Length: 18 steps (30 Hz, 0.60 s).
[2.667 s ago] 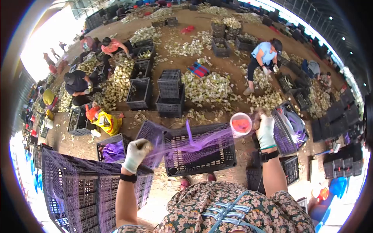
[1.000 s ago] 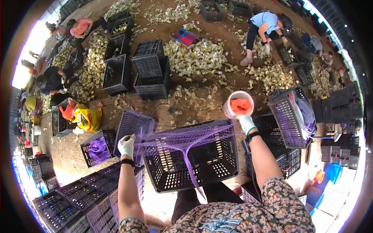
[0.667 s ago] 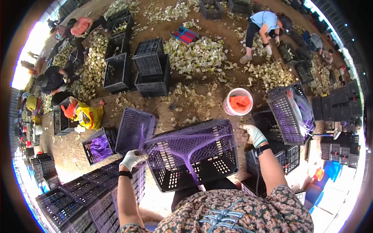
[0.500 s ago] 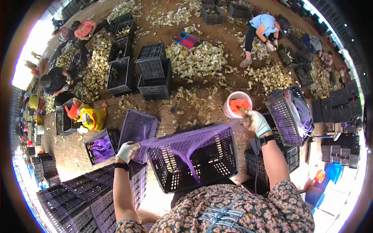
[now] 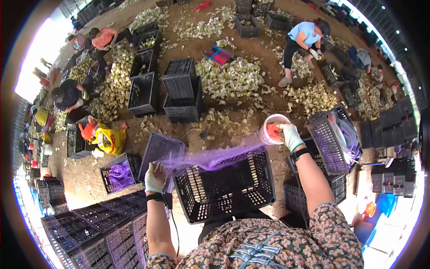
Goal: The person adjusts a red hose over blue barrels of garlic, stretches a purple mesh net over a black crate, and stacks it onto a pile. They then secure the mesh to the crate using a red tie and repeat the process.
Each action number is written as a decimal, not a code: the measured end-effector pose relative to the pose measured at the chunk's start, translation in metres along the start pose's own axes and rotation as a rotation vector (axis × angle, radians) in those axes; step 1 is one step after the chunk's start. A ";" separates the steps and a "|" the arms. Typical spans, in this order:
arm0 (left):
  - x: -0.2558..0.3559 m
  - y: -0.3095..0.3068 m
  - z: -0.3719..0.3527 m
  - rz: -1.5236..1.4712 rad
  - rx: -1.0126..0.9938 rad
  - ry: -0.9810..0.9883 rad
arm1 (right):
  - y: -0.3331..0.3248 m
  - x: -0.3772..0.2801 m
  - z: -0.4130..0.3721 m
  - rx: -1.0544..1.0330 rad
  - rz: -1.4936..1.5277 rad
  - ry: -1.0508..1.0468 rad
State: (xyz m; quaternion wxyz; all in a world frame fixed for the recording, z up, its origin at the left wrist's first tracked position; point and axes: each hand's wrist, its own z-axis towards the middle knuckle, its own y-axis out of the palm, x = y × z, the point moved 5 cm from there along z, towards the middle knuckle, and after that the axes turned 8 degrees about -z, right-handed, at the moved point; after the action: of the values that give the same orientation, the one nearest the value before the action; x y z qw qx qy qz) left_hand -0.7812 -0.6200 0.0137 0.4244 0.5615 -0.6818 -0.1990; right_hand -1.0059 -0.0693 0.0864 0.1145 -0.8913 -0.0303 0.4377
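Note:
A purple mesh bag [image 5: 210,158] is stretched between my gloved hands above a black plastic crate [image 5: 226,192]. My left hand [image 5: 155,178], in a white glove, is closed on the bag's left end, just left of the crate. The bag's right end is gripped by my right hand [image 5: 290,137], also gloved, which sits in front of a white bucket [image 5: 265,130] with something orange-red in it. The crate leans toward me, its open side facing up, and no contents show in it. Its far rim is partly veiled by the mesh.
More purple mesh lies in a small crate [image 5: 120,174] at left. Stacked crates [image 5: 96,226] stand at lower left. A crate with bags [image 5: 333,141] is on the right. Beyond are garlic-like heaps [image 5: 235,78] and people working, one in a light blue top [image 5: 303,36].
The mesh bag has drawn up into a narrower band, and its hanging tail no longer dips into the crate. My left hand has shifted right and turned upright; the right has moved slightly left.

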 end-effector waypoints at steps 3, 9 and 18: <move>-0.020 -0.033 -0.016 0.175 0.091 0.219 | -0.009 0.034 0.027 0.048 -0.026 -0.187; -0.067 -0.054 -0.089 0.354 0.200 -0.231 | -0.008 0.149 0.040 0.286 -0.800 -0.260; -0.105 -0.055 -0.167 0.251 -0.011 -0.271 | -0.047 0.165 -0.075 -0.693 -0.181 0.341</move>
State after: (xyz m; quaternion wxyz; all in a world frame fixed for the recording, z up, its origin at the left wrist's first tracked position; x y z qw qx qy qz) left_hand -0.6135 -0.5036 0.0289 0.3530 0.4377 -0.7965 -0.2221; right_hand -0.8433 -0.0120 0.0141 -0.1516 -0.9308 -0.2350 0.2353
